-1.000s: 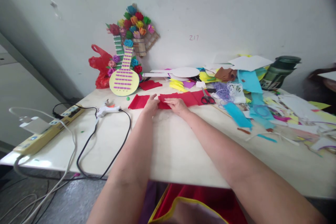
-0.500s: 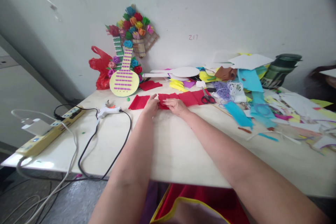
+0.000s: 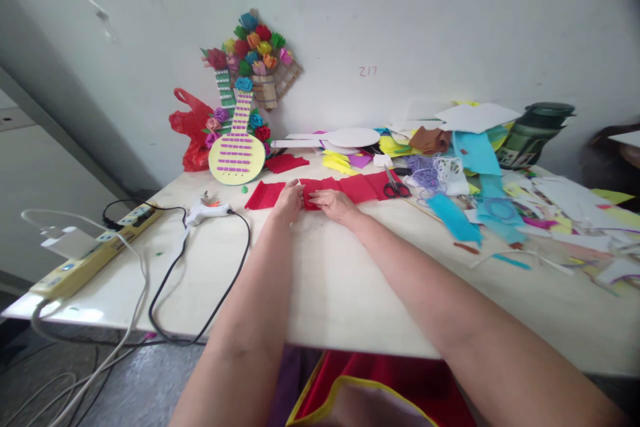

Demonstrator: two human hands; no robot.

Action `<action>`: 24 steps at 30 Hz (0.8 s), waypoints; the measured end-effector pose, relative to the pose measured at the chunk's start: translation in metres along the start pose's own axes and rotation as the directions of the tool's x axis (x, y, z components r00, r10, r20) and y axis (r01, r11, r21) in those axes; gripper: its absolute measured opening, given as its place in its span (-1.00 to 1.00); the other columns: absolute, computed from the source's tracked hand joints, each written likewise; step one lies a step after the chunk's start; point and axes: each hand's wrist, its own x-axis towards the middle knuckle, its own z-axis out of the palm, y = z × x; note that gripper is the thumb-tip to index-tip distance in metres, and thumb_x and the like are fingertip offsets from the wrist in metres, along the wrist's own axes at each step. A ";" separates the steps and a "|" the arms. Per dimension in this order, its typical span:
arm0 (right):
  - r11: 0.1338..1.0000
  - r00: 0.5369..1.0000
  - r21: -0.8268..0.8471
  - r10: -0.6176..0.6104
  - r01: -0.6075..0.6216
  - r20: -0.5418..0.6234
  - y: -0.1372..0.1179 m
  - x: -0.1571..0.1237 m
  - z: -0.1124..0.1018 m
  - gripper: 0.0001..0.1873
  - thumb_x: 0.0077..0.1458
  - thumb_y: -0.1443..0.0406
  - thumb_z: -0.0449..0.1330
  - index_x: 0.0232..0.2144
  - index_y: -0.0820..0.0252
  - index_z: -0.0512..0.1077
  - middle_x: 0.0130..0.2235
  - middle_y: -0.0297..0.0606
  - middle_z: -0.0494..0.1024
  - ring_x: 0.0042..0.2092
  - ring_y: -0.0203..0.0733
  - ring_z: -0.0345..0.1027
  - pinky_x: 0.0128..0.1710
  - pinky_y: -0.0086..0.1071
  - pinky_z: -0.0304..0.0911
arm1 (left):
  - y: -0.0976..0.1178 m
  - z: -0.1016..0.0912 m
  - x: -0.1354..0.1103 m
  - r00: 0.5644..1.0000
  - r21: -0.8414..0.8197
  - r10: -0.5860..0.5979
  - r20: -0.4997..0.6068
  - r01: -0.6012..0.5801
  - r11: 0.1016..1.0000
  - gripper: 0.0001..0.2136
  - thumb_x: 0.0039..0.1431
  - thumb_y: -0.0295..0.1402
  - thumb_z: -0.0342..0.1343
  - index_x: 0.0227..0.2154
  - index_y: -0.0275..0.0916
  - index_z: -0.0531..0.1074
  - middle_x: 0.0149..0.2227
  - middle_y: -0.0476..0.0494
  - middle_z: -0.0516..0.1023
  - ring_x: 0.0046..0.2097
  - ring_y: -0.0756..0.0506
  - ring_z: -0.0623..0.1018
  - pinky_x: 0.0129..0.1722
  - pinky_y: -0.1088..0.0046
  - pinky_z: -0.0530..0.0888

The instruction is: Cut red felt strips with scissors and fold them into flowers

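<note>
- Counter [image 3: 345,293] gives flat backing.
- Red strip [image 3: 357,189] lies across its far half; best kept straight.
- Left hand [image 3: 290,201] and right hand [image 3: 334,203] touch it; cannot tell whether either grip pinches; even pressure should suit.
- Scissors [image 3: 397,191] overlap the strip's right end; could snag.

One head-worn camera is supplying the view. It is looking from above the red garment [image 3: 385,383], facing forward and down across the tabletop [image 3: 350,287] toward the wall [image 3: 425,33]. The wall is filling the upper frame, the tabletop is spanning the middle, and the floor [image 3: 135,380] is showing at lower left. The left forearm [image 3: 250,320] and right forearm [image 3: 440,293] are occupying the near foreground; the left hand [image 3: 289,201] and right hand [image 3: 335,204] are lying farther from the lens, near frame centre. Coverage is including the power strip [image 3: 83,267] at left and the green bottle [image 3: 537,137] at right. Darkening is bordering the upper right corner.
</note>
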 end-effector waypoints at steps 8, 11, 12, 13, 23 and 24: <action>0.998 0.998 -0.065 0.024 -0.020 0.059 -0.004 0.000 -0.001 -0.66 0.09 0.41 0.00 -0.11 0.16 0.43 0.03 -0.26 0.38 0.10 -0.24 0.18 0.10 -0.36 0.08 | -0.012 -0.009 0.012 0.997 0.160 0.070 0.030 -0.074 0.984 -0.36 -0.10 -0.61 0.06 0.13 -0.33 0.07 -0.63 0.09 0.23 -0.61 0.10 0.29 -0.54 0.59 0.24; 0.998 0.999 -0.064 0.017 -0.014 0.043 -0.007 -0.002 -0.002 -0.67 0.10 0.31 0.03 -0.08 0.14 0.41 0.05 -0.27 0.36 0.11 -0.22 0.16 0.12 -0.33 0.06 | -0.013 -0.009 0.014 0.996 0.205 0.085 0.007 -0.085 0.975 -0.35 -0.11 -0.58 0.07 0.13 -0.33 0.07 -0.65 0.12 0.19 -0.63 0.11 0.25 -0.56 0.59 0.22; 0.998 0.999 -0.059 0.014 -0.012 0.033 -0.008 -0.002 -0.002 -0.67 0.10 0.28 0.03 -0.09 0.15 0.42 0.04 -0.26 0.37 0.11 -0.22 0.16 0.12 -0.33 0.05 | -0.014 -0.008 0.014 0.996 0.224 0.091 -0.002 -0.088 0.971 -0.34 -0.11 -0.58 0.06 0.14 -0.34 0.06 -0.66 0.13 0.18 -0.64 0.11 0.24 -0.57 0.59 0.21; 0.998 1.000 -0.055 0.016 -0.014 0.022 -0.009 -0.002 -0.002 -0.67 0.11 0.26 0.03 -0.10 0.16 0.43 0.04 -0.25 0.37 0.10 -0.21 0.17 0.12 -0.33 0.05 | -0.014 -0.008 0.014 0.995 0.239 0.096 -0.010 -0.091 0.967 -0.34 -0.11 -0.58 0.05 0.14 -0.34 0.05 -0.66 0.13 0.17 -0.65 0.11 0.24 -0.57 0.59 0.21; 1.000 0.998 0.014 -0.002 0.003 -0.062 0.002 0.001 0.009 -0.68 0.12 0.32 0.01 -0.11 0.19 0.43 -0.01 -0.20 0.43 0.04 -0.20 0.25 0.07 -0.30 0.13 | -0.017 -0.009 0.018 0.987 0.301 0.149 -0.067 -0.122 0.946 -0.36 -0.14 -0.58 0.07 0.10 -0.34 0.13 -0.63 0.08 0.24 -0.60 0.08 0.30 -0.53 0.58 0.28; 1.000 0.997 0.016 0.003 -0.002 -0.071 0.003 0.001 0.010 -0.67 0.12 0.31 0.01 -0.08 0.21 0.40 -0.01 -0.19 0.42 0.04 -0.18 0.25 0.06 -0.29 0.14 | -0.017 -0.009 0.018 0.985 0.309 0.156 -0.069 -0.128 0.943 -0.36 -0.15 -0.58 0.07 0.10 -0.33 0.14 -0.63 0.08 0.24 -0.60 0.08 0.30 -0.52 0.58 0.28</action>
